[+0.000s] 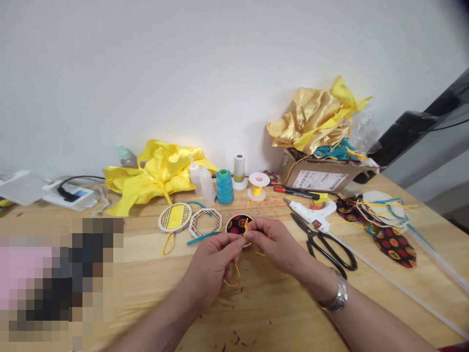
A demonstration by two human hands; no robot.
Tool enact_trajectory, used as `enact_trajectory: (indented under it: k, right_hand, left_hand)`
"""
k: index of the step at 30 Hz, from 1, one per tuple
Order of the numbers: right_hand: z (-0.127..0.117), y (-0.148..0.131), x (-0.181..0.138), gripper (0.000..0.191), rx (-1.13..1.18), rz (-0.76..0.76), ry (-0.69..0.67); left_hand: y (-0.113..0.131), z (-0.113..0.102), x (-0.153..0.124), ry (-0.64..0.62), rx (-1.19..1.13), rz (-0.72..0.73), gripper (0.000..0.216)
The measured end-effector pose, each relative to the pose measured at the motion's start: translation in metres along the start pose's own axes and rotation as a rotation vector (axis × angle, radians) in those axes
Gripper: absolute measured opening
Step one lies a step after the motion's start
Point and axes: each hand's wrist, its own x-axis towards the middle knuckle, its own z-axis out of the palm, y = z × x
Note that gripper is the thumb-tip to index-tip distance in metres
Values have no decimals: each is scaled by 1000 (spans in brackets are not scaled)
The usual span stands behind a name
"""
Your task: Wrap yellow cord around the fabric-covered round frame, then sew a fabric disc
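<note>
My left hand (pixel 222 252) and my right hand (pixel 274 243) meet near the middle of the table, fingertips pinched on a thin yellow cord (pixel 246 226). A loose length of it hangs below my left fingers. Just behind the fingertips is a small round wooden frame with dark, red-patterned fabric (pixel 236 224), partly covered by my right hand. To its left lie an octagonal wooden lattice frame (pixel 205 211) with blue cord and a round lattice frame backed with yellow fabric (pixel 176 217), which has a yellow cord loop.
Black-handled scissors (pixel 318 237) and a white glue gun (pixel 311 211) lie right of my hands. Behind stand a blue thread cone (pixel 224 187), a yellow cord spool (pixel 258 189) and white bottles (pixel 207 187). Yellow satin (pixel 154 176) and a fabric-filled cardboard box (pixel 322 173) sit against the wall.
</note>
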Motion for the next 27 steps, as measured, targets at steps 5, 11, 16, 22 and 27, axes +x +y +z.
enact_trajectory:
  k: [5, 11, 16, 22, 27]
  right_hand:
    - [1, 0, -1, 17, -9, 1, 3]
    - [0, -1, 0, 18, 124, 72, -58]
    - [-1, -4, 0, 6, 146, 135, -59]
    - [0, 0, 0, 7, 73, 80, -32]
    - [1, 2, -1, 14, -36, -11, -31]
  left_hand:
    - [4, 1, -1, 19, 111, 46, 21]
    - [3, 0, 0, 40, 47, 43, 18]
    - [2, -1, 0, 48, 36, 46, 17]
    - [-1, -3, -3, 21, 6, 32, 16]
    - [2, -1, -3, -7, 26, 49, 18]
